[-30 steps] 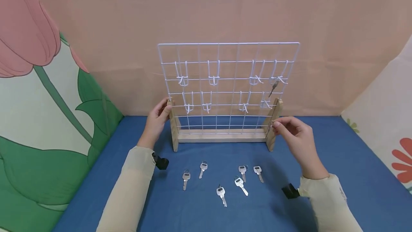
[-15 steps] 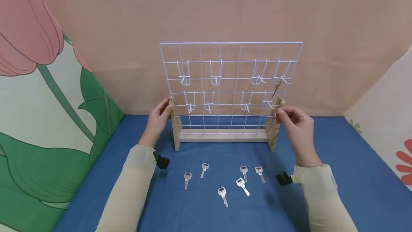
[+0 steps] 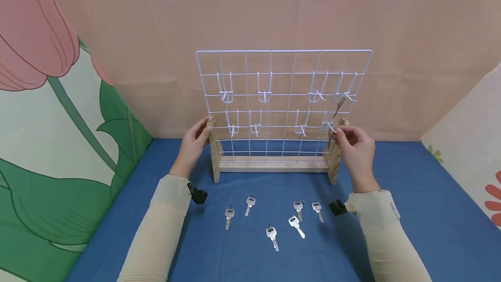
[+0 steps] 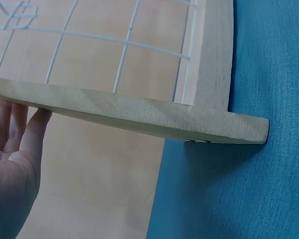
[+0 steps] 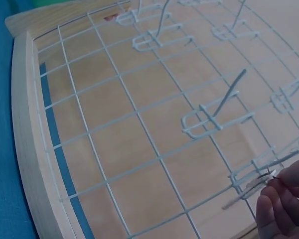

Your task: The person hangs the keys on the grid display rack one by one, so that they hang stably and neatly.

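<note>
A wire-grid key rack [image 3: 274, 167] with a wooden base and white hooks stands on the blue cloth. My left hand [image 3: 192, 145] holds the rack's left wooden upright [image 3: 215, 160], its fingertips against the wood in the left wrist view. My right hand [image 3: 357, 153] pinches a key [image 3: 330, 137] at its ring end, right at the lower right hook [image 3: 328, 126]. In the right wrist view that key [image 5: 239, 196] slants across the hook, its ring end partly hidden by the fingertips. Above it another key [image 3: 339, 104] hangs on the upper right hook.
Several silver keys with rings lie on the cloth before the rack, among them a left key [image 3: 229, 218], a front key [image 3: 272, 237] and a right key [image 3: 317, 211]. A beige backdrop [image 3: 250, 12] rises close behind the rack.
My right hand has moved up and slightly left with its key, from beside the right upright to the lower right hook. The left hand keeps its hold on the rack.
</note>
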Tool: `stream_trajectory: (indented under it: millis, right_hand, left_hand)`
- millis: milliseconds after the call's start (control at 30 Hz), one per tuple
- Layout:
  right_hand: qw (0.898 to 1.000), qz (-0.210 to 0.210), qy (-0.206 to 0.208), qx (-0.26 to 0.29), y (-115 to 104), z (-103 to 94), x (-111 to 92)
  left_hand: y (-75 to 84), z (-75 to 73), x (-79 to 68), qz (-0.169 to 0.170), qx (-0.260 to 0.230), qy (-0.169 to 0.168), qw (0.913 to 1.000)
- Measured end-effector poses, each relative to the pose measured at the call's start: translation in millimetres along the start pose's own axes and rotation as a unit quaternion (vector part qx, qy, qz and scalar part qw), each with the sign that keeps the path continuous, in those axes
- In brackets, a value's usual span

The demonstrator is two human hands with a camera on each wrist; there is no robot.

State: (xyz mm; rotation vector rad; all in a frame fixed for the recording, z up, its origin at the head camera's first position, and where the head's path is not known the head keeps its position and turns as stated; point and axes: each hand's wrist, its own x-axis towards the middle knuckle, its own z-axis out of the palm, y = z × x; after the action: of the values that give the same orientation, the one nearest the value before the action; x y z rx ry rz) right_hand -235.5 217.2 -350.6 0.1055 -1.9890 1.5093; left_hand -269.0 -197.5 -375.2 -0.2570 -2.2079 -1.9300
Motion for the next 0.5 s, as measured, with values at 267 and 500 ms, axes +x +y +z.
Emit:
stream_trajectory:
  millis: [267,500]
  right_hand:
    - [0.996,-0.035,0.016,-0.083,2.2,10.2,2.3]
    - [0.994,-0.021,0.023,-0.108,5.3,11.1,0.8]
  left_hand:
    - [1.9,1.0,-1.1,0.004,-0.012,-0.006,0.9999]
    - [0.4,0.1,0.3,0.004,-0.014,-0.005,0.9999]
